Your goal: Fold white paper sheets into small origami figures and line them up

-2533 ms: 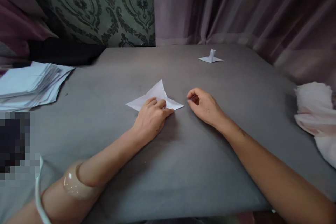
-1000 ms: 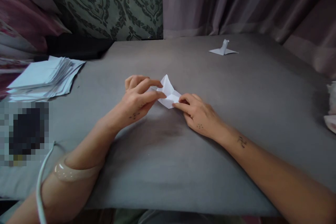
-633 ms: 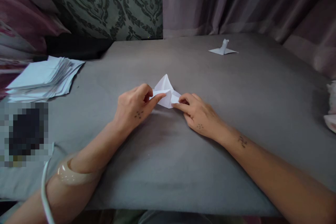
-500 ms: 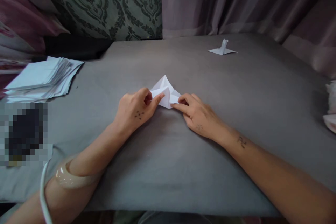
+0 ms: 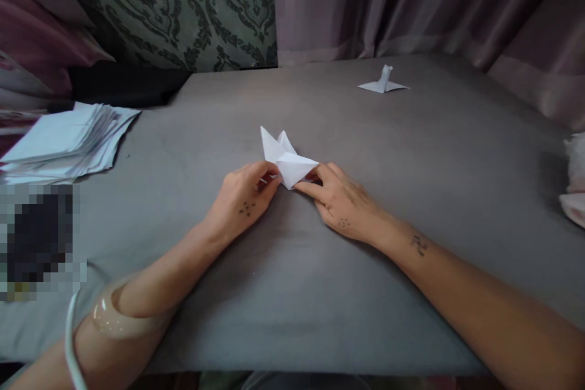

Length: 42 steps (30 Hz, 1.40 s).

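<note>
A small piece of folded white paper with pointed flaps stands between my hands over the grey cloth. My left hand pinches its lower left edge, thumb and fingers closed. On the other side, my right hand grips the lower right part, with the index finger along the near edge. Parts of the paper behind the fingertips are hidden. One flap points up at the left, and a broad one lies toward the right hand.
Another folded paper figure rests at the back right of the grey-covered table. At the left lies a stack of white paper sheets, with a blurred-out dark object nearer me and a white cable. Curtains hang behind.
A flap that lay under my left thumb now points up at the left, and another has come over to the right. My left fingers have shifted lower; the right hand stays nearly in place.
</note>
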### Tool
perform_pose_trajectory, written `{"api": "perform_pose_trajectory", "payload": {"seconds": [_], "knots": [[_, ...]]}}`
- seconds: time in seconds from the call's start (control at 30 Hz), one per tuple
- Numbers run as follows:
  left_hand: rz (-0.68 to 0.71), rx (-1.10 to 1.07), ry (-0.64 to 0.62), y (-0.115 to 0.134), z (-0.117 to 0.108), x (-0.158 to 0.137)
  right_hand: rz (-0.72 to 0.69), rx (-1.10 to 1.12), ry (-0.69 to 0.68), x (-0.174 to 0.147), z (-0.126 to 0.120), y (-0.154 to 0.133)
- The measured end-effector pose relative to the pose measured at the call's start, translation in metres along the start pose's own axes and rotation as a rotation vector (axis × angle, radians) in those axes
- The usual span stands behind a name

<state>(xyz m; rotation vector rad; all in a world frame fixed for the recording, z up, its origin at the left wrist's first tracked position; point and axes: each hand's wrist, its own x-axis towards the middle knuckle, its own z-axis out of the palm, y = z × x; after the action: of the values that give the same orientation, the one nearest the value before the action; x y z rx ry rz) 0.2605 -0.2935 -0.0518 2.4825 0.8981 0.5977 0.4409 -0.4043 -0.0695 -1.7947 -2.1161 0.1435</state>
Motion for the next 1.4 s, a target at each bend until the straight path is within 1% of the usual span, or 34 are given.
{"api": "perform_pose_trajectory", "payload": {"seconds": [0.23, 0.33, 0.4, 0.47, 0.57, 0.7, 0.77, 0.83, 0.93, 1.03, 1.23, 1.4], "knots": [[0.223, 0.061, -0.071, -0.008, 0.006, -0.001, -0.021, 0.105, -0.005, -0.002, -0.003, 0.004], [0.335, 0.071, -0.128, -0.01, 0.007, -0.001, -0.022, 0.207, 0.021, -0.003, -0.004, 0.007], [0.382, 0.081, -0.159, -0.011, 0.007, 0.0, 0.011, 0.313, 0.057, -0.002, -0.005, 0.008], [0.396, 0.096, -0.166, -0.011, 0.006, 0.0, 0.105, 0.43, 0.09, -0.001, -0.007, 0.01], [0.404, 0.136, -0.188, -0.01, 0.005, 0.0, 0.308, 0.581, 0.104, 0.002, -0.01, 0.012], [0.412, 0.184, -0.21, -0.008, 0.003, -0.001, 0.538, 0.701, 0.109, 0.006, -0.014, 0.013], [0.418, 0.199, -0.215, -0.008, 0.003, -0.001, 0.609, 0.746, 0.127, 0.008, -0.014, 0.014], [0.425, 0.207, -0.215, -0.009, 0.003, -0.001, 0.647, 0.788, 0.144, 0.01, -0.013, 0.015], [0.434, 0.218, -0.213, -0.009, 0.003, -0.001, 0.668, 0.783, 0.172, 0.013, -0.009, 0.016], [0.444, 0.23, -0.216, -0.008, 0.003, 0.0, 0.653, 0.73, 0.191, 0.015, -0.007, 0.017], [0.475, 0.219, -0.226, -0.007, 0.005, 0.001, 0.656, 0.658, 0.19, 0.015, -0.009, 0.016], [0.502, 0.165, -0.242, -0.01, 0.006, 0.002, 0.573, 0.663, 0.211, 0.014, -0.005, 0.02]]}}
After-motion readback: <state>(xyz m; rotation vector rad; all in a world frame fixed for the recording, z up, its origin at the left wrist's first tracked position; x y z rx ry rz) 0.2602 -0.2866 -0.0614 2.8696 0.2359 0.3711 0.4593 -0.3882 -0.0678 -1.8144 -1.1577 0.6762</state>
